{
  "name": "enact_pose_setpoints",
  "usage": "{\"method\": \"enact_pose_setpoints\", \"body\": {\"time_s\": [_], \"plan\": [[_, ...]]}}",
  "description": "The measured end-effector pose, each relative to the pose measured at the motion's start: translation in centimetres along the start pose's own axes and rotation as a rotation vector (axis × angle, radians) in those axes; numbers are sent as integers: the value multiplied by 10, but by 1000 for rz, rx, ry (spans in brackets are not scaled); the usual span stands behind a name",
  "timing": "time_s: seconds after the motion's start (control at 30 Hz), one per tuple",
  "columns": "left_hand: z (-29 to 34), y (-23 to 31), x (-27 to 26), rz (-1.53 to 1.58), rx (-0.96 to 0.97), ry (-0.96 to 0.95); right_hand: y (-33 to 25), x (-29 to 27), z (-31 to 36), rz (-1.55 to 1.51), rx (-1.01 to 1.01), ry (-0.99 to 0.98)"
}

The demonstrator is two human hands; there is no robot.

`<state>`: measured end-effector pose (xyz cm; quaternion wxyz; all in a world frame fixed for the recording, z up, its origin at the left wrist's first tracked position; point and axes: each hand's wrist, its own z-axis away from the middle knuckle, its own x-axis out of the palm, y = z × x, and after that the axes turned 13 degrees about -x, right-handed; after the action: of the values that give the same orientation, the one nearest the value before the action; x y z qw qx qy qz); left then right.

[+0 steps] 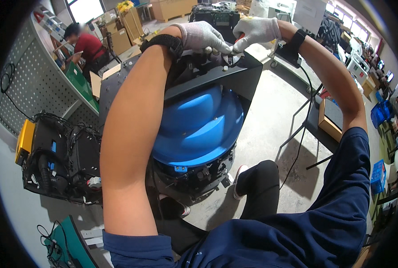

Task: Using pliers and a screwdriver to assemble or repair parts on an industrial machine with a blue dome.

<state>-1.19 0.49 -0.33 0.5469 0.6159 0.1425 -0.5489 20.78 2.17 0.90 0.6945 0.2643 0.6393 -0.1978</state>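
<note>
Both my hands wear white work gloves and meet at the far top edge of a machine with a black frame panel (246, 71). Beneath that panel sits a rounded, stepped blue plastic shell (199, 120). My left hand (204, 37) has its fingers pinched together at a small pale piece (230, 58) by the panel's edge; what they hold is too small to tell. Close beside it, my right hand (256, 34) is closed around a slim thing of which only a red-orange part (240, 35) shows. The fingertips of both hands nearly touch.
An opened black unit with cables and a yellow part (26, 142) is at the left. To the right, a dark table (317, 123) carries a cardboard box (330, 118); a black cable (302, 129) hangs from my right wrist. A person in red (89, 47) works at far left.
</note>
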Motion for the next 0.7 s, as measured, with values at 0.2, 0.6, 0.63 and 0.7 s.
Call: {"method": "enact_pose_setpoints", "body": {"time_s": [0.2,0.6,0.63,0.7], "plan": [[0,0,-1,-61,20,32,7,8,1,-46,-5,8],[-6,-6,1,-63,52,50,3,11,12,-72,42,15],[-7,-6,1,-47,64,60,2,11,15,-55,73,14],[-8,-7,3,-47,70,74,-1,12,21,-69,87,20]]}}
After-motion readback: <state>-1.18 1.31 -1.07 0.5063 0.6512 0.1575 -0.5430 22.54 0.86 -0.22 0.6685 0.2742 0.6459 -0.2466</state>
